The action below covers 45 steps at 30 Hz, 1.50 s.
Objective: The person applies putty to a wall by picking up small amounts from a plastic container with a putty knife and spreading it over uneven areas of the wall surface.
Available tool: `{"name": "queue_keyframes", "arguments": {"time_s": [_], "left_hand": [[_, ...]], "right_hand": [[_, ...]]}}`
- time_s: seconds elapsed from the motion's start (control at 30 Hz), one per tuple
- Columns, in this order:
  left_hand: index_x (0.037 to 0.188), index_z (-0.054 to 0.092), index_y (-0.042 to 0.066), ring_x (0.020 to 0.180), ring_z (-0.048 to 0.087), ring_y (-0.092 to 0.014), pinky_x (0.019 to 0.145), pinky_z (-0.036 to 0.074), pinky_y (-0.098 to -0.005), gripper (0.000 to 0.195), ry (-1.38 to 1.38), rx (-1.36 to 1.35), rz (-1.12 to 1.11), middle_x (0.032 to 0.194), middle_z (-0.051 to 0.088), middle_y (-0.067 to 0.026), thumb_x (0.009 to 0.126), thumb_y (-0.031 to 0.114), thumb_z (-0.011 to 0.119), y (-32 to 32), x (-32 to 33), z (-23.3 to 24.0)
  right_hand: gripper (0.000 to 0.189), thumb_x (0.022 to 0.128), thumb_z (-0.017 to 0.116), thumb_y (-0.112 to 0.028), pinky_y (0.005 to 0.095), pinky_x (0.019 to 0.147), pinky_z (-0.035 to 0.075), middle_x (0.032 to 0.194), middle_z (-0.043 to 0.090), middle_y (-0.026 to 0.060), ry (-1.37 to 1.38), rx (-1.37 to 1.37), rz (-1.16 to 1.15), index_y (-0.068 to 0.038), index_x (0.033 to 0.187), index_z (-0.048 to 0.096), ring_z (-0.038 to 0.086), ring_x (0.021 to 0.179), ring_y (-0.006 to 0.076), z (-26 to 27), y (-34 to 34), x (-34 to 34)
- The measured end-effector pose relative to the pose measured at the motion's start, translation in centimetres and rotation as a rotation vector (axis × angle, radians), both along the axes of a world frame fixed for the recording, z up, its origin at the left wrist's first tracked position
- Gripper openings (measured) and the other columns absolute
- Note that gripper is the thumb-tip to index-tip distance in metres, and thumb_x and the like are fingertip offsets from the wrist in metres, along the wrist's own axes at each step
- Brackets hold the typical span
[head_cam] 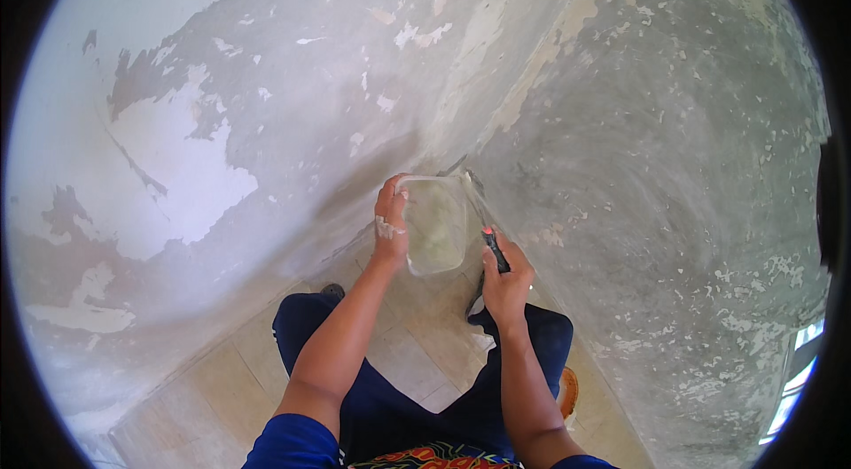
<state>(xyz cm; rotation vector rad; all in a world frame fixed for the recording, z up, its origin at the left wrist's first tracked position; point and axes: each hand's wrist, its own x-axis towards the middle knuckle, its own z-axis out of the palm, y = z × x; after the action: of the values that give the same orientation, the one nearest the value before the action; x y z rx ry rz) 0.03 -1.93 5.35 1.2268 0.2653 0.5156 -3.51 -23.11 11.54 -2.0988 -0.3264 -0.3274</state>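
Observation:
My left hand (391, 219) grips the left edge of a translucent plastic container (435, 226), with the thumb over its rim and whitish residue near the wrist. Greenish-white material shows in or through the container; I cannot tell how much it holds. To the right, my right hand (507, 276) is closed around the black handle of a scraper or putty knife (496, 249). Its blade points up towards the wall corner, beside the container's upper right, and the blade's exact shape is hard to make out.
Patchy grey walls with peeling paint, one on the left (279, 110) and one on the right (651, 156), meet in a corner ahead. Below lies a tiled floor (219, 376). A round orange-brown object (568, 392) is beside my right knee. A window shows at the far right.

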Motion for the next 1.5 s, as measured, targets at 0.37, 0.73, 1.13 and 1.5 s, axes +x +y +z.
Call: {"name": "queue_keyframes", "arguments": {"time_s": [0.37,0.73,1.13,1.5], "left_hand": [[0.128,0.061,0.0,0.11,0.06,-0.026,0.102,0.045,-0.0371,0.039,0.033,0.246,0.067,0.121,0.065,-0.0136,0.103,0.024,0.044,0.7,-0.9,0.5],[0.133,0.058,0.001,0.113,0.055,-0.034,0.101,0.043,-0.042,0.04,0.068,0.44,0.116,0.118,0.056,-0.0208,0.102,0.021,0.046,1.1,-1.3,-0.7],[0.133,0.058,0.001,0.11,0.055,-0.037,0.1,0.042,-0.0438,0.038,0.085,0.47,0.11,0.117,0.058,-0.0232,0.103,0.02,0.042,0.4,-1.1,-0.4],[0.134,0.057,-0.001,0.119,0.055,-0.037,0.106,0.04,-0.0415,0.043,0.223,0.19,0.073,0.126,0.061,-0.0242,0.105,0.026,0.041,1.0,-0.1,-1.2]], "right_hand": [[0.034,0.09,0.072,-0.005,0.0401,0.08,0.054,0.097,0.071,0.0219,-0.05,-0.044,-0.011,0.001,0.123,0.072,0.07,0.086,0.0373,-0.3,0.9,0.2],[0.033,0.09,0.073,-0.008,0.0375,0.084,0.055,0.102,0.075,0.0245,0.083,-0.12,-0.044,0.003,0.121,0.072,0.074,0.091,0.0343,1.4,2.3,0.7],[0.032,0.095,0.069,-0.012,0.0342,0.078,0.054,0.091,0.076,0.0195,0.219,-0.058,-0.045,0.002,0.123,0.072,0.072,0.079,0.0235,-0.4,2.5,1.7],[0.029,0.097,0.068,-0.009,0.0316,0.075,0.053,0.089,0.075,0.0166,0.264,0.006,-0.099,0.002,0.124,0.072,0.068,0.074,0.0185,0.1,0.9,-1.2]]}}
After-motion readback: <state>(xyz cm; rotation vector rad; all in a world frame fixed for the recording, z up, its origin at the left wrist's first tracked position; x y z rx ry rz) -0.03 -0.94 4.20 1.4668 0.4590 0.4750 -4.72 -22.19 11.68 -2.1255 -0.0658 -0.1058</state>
